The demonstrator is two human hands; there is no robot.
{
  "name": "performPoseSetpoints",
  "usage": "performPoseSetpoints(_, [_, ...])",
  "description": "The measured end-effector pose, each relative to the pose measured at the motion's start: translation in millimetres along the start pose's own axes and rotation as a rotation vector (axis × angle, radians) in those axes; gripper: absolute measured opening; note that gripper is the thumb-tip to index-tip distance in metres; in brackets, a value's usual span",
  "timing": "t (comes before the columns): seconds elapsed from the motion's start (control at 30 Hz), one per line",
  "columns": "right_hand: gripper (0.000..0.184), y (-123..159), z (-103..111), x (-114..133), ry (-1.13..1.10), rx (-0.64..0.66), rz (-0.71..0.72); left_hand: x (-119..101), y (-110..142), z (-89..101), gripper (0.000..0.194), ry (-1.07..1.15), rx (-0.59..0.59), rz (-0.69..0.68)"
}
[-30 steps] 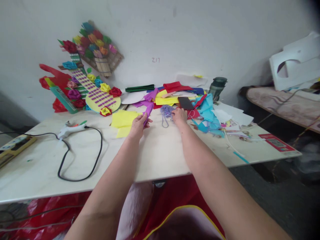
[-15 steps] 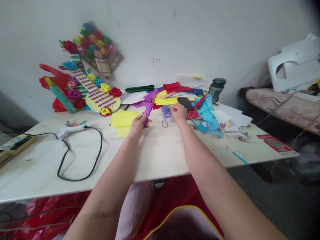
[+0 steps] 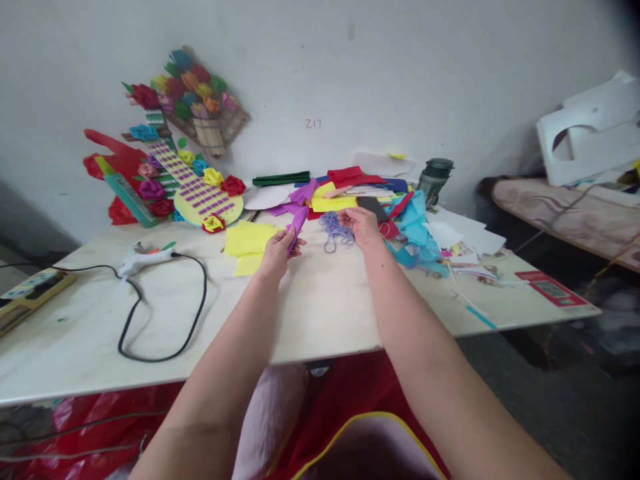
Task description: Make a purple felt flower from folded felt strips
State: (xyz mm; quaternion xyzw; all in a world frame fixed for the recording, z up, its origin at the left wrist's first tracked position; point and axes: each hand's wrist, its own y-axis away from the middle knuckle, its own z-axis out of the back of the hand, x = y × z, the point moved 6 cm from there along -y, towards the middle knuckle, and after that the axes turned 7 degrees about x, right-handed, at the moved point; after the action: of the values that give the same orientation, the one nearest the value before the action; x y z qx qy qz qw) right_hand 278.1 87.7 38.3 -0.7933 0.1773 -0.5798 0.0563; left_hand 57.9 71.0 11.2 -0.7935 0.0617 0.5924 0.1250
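Purple paper (image 3: 299, 224) is pinched in the left hand (image 3: 281, 252), fingers closed on it, just left of the yarn (image 3: 332, 227). At the yarn's right edge, the right hand (image 3: 364, 227) curls, fingertips close together; I can't tell whether they grip a strand. Yellow paper (image 3: 245, 241) lies farther left of the yarn, blue paper (image 3: 414, 223) right.

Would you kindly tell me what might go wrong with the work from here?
The lilac yarn lies in loose loops by the right grip, so it might tangle if a strand is pulled. The purple paper pinched in the left grip could crease or tear if tugged. The black cord of the glue gun loops on the table left of the left forearm and might snag it.
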Motion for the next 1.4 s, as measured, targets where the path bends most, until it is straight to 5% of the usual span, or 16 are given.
performPoseSetpoints(0.27, [0.022, -7.3, 11.0, -23.4, 0.505, -0.088, -0.031, 0.6, -0.1, -0.3, 0.045, -0.003, 0.003, 0.007])
performPoseSetpoints(0.47, [0.036, -1.4, -13.7, -24.2, 1.366, 0.122, 0.115, 1.9, 1.1, -1.0, 0.047, -0.007, -0.001, 0.020])
performPoseSetpoints(0.6, [0.038, 1.0, -29.0, -30.8, 1.645, 0.298, 0.107, 4.3, 0.1, -1.0, 0.048, -0.013, -0.001, 0.023])
performPoseSetpoints(0.73, [0.042, -0.5, -35.2, -38.9, 1.673, 0.374, 0.112, 6.3, -0.9, -1.7, 0.048, -0.016, 0.003, 0.030])
performPoseSetpoints(1.07, [0.047, -1.9, -26.9, -31.5, 1.605, 0.265, 0.129, 6.5, 0.0, -2.3, 0.045, -0.003, 0.008, 0.032])
performPoseSetpoints(1.3, [0.040, -2.1, -39.6, -50.0, 1.728, 0.457, 0.100, 8.1, -1.3, -1.3, 0.046, -0.007, 0.000, 0.040])
performPoseSetpoints(1.4, [0.042, -4.5, -37.0, -50.3, 1.692, 0.409, 0.134, 7.5, -0.7, -1.8, 0.045, -0.004, 0.001, 0.038])
